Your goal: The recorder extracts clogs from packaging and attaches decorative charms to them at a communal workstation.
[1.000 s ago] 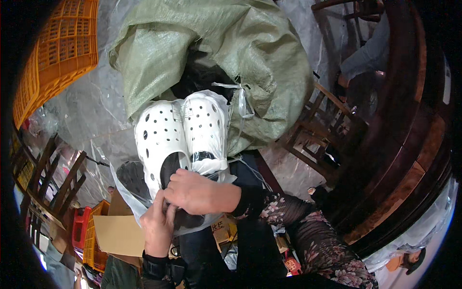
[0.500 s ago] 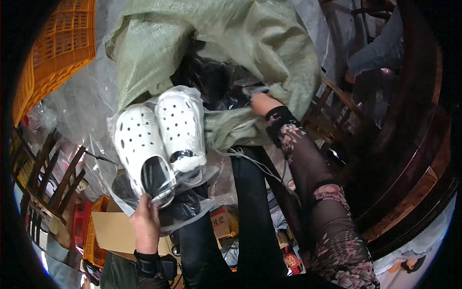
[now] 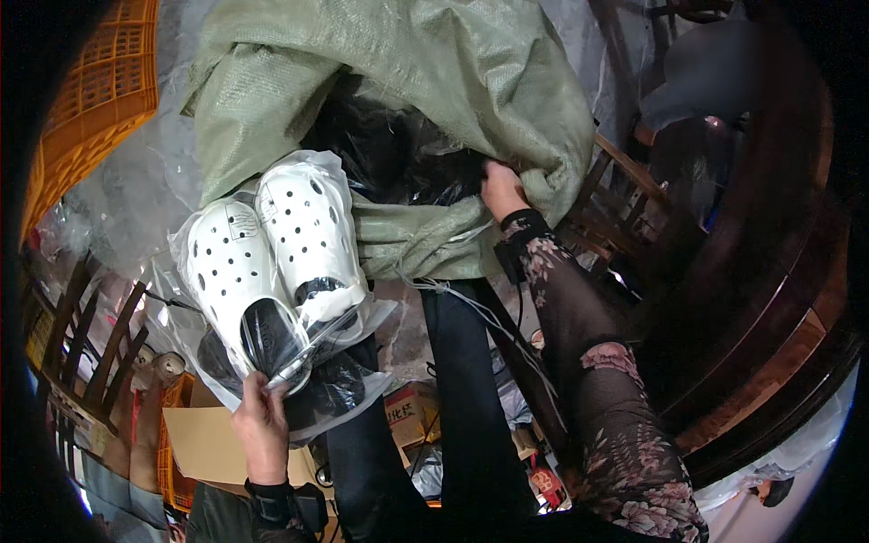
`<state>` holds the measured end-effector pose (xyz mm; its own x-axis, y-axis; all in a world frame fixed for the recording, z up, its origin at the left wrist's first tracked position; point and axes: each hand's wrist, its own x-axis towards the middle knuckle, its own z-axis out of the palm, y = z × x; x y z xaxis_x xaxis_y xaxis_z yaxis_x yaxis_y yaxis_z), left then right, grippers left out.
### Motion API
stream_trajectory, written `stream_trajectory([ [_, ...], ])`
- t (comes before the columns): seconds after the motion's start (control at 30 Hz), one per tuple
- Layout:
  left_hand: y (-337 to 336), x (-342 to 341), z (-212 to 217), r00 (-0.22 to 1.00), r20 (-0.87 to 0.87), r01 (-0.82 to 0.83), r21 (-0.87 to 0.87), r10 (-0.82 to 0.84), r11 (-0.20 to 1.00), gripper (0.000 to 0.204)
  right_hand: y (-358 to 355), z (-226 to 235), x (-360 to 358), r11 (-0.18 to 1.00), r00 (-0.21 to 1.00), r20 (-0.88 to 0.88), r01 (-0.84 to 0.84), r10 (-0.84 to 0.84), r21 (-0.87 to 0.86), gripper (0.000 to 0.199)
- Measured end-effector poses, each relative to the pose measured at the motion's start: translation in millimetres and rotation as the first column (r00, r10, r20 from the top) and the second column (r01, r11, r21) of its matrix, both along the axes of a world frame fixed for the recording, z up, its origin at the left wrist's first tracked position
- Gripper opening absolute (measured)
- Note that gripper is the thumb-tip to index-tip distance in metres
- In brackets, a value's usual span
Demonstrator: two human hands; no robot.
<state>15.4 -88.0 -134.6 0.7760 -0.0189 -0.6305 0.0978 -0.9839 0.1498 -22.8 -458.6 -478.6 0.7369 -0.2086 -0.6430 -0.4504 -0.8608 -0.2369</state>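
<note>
A pair of white clogs (image 3: pixel 237 258) with dark ventilation holes lies in a clear plastic bag (image 3: pixel 358 398) at the left of the sack's mouth. My left hand (image 3: pixel 262 423) pinches the bag's plastic at the heel end of the clogs. A large pale green woven sack (image 3: pixel 489 72) lies ahead with its mouth gaping. Dark things wrapped in shiny clear plastic (image 3: pixel 398 149) fill the opening. My right hand (image 3: pixel 504 190) reaches in at the right side of the mouth, against the sack's edge. Its fingertips are hidden there, and whatever they touch does not show.
A pale cord (image 3: pixel 480 308) dangles from the sack's near edge over my legs. An orange plastic crate (image 3: pixel 95 100) stands at far left, a wooden chair (image 3: pixel 100 362) below it. An open cardboard box (image 3: pixel 204 443) sits near my left forearm. Dark wooden furniture (image 3: pixel 751 353) borders the right.
The bagged clogs and my left hand have shifted slightly left in view. My right hand has turned at the sack's mouth, its fingers now deeper inside.
</note>
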Motion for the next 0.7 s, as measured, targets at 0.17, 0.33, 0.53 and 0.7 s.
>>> stream_trajectory([
  [0.17,-8,-3,-9,1.0,-0.021,-0.003,-0.04,0.002,0.999,0.021,14,15,17,0.949,0.946,-0.083,-0.312,0.314,0.04,0.05],
  [0.33,-2,-7,-11,0.992,-0.115,-0.051,-0.09,0.04,0.995,0.023,-78,3,-16,0.862,0.974,0.074,-0.154,0.215,-0.483,0.069],
  [0.53,7,1,-10,0.997,-0.071,-0.017,-0.099,0.01,0.995,0.022,-112,59,-30,0.93,0.968,-0.213,0.048,-0.133,-0.364,0.069],
  [0.7,10,0,-13,0.999,-0.037,-0.024,-0.129,0.019,0.991,0.021,-123,46,-34,0.894,0.741,-0.538,0.445,-0.401,-0.054,0.076],
])
